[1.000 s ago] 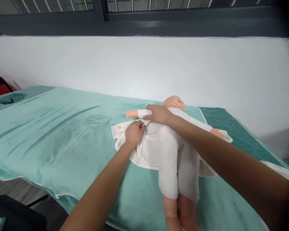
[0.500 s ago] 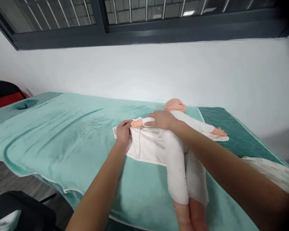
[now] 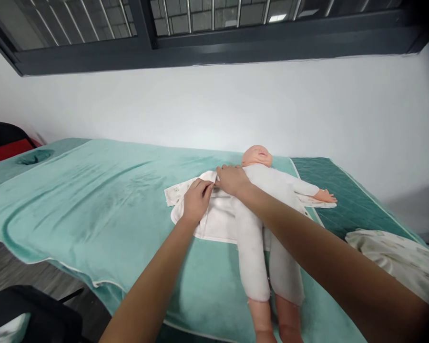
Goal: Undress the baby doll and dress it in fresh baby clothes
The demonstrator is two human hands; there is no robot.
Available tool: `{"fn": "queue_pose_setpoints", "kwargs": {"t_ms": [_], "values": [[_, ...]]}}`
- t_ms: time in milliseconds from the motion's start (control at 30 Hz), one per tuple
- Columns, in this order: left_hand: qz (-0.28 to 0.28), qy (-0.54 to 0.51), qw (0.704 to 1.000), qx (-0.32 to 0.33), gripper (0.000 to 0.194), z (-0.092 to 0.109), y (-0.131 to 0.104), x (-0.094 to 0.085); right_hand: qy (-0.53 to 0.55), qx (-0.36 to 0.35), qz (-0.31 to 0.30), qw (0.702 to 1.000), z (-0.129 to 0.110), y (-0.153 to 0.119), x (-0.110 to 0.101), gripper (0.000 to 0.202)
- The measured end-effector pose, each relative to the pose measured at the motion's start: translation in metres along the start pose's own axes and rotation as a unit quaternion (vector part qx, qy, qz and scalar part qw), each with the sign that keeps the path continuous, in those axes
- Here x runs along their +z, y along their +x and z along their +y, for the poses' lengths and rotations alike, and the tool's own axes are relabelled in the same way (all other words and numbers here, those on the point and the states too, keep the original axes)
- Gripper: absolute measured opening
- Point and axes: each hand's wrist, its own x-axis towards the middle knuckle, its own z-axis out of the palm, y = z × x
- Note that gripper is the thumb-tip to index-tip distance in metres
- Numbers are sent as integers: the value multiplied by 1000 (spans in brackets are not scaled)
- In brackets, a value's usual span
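A baby doll (image 3: pixel 252 267) in a white body covering lies on its back, head toward the wall. Under its torso a white baby shirt (image 3: pixel 218 224) is spread, one sleeve (image 3: pixel 177 191) reaching left. My left hand (image 3: pixel 197 199) is closed in a pinch on the shirt near that sleeve. Beside it, my right hand (image 3: pixel 232 180) is closed around the doll's arm at its left side in view; that arm and its hand are mostly hidden. The doll's other arm (image 3: pixel 303 186) stretches right over the shirt's other sleeve (image 3: pixel 323 204).
The bed (image 3: pixel 93 190) has a light green cover, with a darker green section (image 3: pixel 318 176) at right. A patterned cloth (image 3: pixel 389 257) lies at the right edge. A black chair (image 3: pixel 32 309) stands at lower left. Behind are a white wall and a barred window.
My left hand has moved right, toward my right hand, with shirt fabric in it. The doll's hand that showed between my hands is hidden now. The doll's head faces more upward.
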Motion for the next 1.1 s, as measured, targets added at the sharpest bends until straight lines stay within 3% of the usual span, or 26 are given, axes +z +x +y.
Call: {"fn": "queue_pose_setpoints", "kwargs": {"t_ms": [67, 167, 233, 333, 433, 533, 667, 833, 967, 1100], "values": [[61, 39, 997, -26, 28, -6, 1, -1, 30, -7, 23, 999, 5, -4, -13, 41], [147, 120, 976, -104, 28, -20, 4, -1, 173, 13, 128, 976, 31, -21, -35, 46], [159, 146, 967, -134, 26, -26, 5, 1, 251, 75, 218, 940, 60, -41, -38, 45], [141, 181, 965, -129, 20, -29, 7, 4, 254, 227, 299, 891, 106, -78, -20, 45], [118, 209, 964, -112, 17, -24, 6, 6, 251, 349, 282, 858, 137, -111, 11, 46], [105, 207, 967, -110, 18, -17, 5, 7, 231, 393, 223, 861, 144, -129, 27, 51], [81, 235, 956, -155, 25, -11, 5, 7, 253, 388, 184, 867, 138, -132, 24, 57], [36, 240, 959, -149, 22, -1, 4, 4, 400, 294, 245, 833, 133, -129, 24, 56], [19, 104, 990, -93, 17, 19, 9, 9, 463, 251, 245, 814, 129, -127, 28, 57], [-12, 7, 997, -73, 17, 44, 24, 21, 497, 234, 246, 798, 123, -124, 29, 57]]}}
